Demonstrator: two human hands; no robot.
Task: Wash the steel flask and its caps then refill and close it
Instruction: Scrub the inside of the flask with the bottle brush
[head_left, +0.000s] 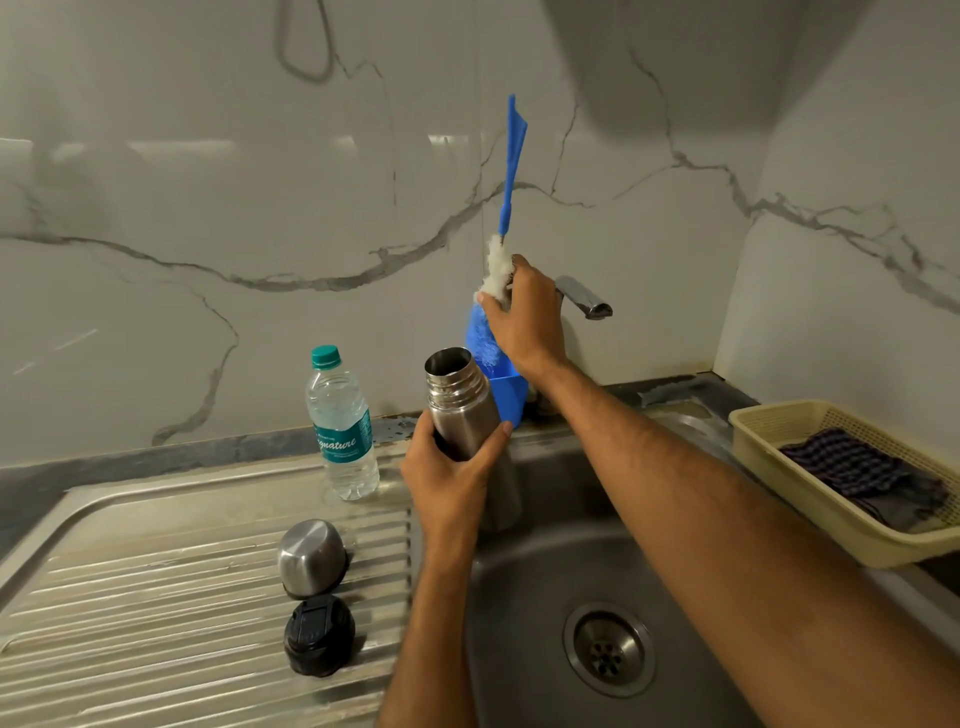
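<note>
- Where the ribbed drainboard (156, 597) spreads out to the left of the fingers, two caps stand on it: the steel cap (310, 558), dome up, and just nearer the camera the black inner cap (319, 635) — close together, whether touching I cannot tell, with bare ribbed steel all around them.
- Behind the caps, left of the left-hand fingers and apart from them, a plastic water bottle (343, 423) with a teal lid stands upright near the back edge of the drainboard.
- The left hand (449, 478) grips the steel flask (465, 410) around its body, thumb on one side and fingers curled round the other; the flask is uncapped, tilted slightly, its open mouth up, held over the near-left rim of the sink (545, 571).
- Just beyond the flask's shoulder sits a blue holder (506, 397); its base is hidden behind the flask.
- The right hand (524, 317) pinches the bristle head of a bottle brush (511, 171) above that holder — fingers curled round white and blue bristles, blue handle pointing up along the marble wall.
- Right of those fingers the tap spout (584, 297) juts out; its base is hidden by the hand.
- Below the right forearm the sink basin lies open down to the drain (608, 649).
- At the far right a cream basket (753, 441) holds a dark checked cloth (857, 467); the basket is cut off by the frame edge.
</note>
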